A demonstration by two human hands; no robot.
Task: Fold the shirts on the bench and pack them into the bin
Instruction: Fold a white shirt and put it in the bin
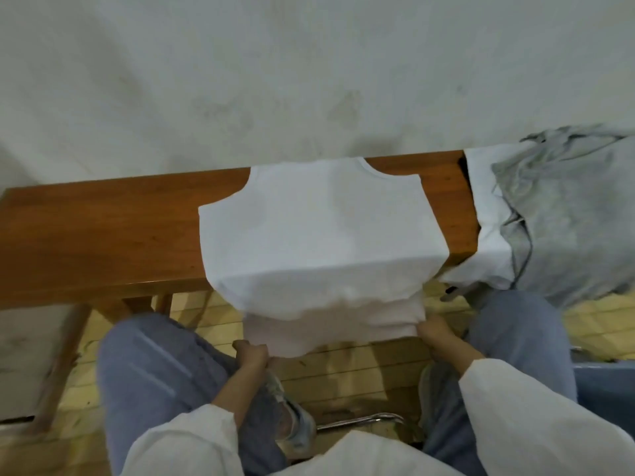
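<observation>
- The fingers [244,348] of the left hand [253,358] were curled tight and clamped on the lower left corner of the shirt [319,228].
- The fingers [427,325] of the right hand [439,334] were closed together and pinched the lower right corner of the same shirt.
- Both hands were low, in front of the bench [103,228] and between the knees, well apart from each other, with the hem between them.
- The shirt was white and lay flat on the bench, near its right end, with the neck opening at the far edge, close to the wall [275,80].
- Its lower part hung over the near edge of the bench and reached to the hands; two layers of cloth showed there.
- A pile [567,218] of gray and white cloth lay to the right of the bench end and touched it; a white piece from it hung down just beside the shirt.
- Both arms wore white sleeves [515,407], and the legs wore blue trousers [147,359].
- One shoe [292,420] stood on the yellow tiled floor [360,369], and a thin metal bar [360,420] lay near it.
- A blue edge [608,376] showed at the right border; I could not tell what it belonged to.
</observation>
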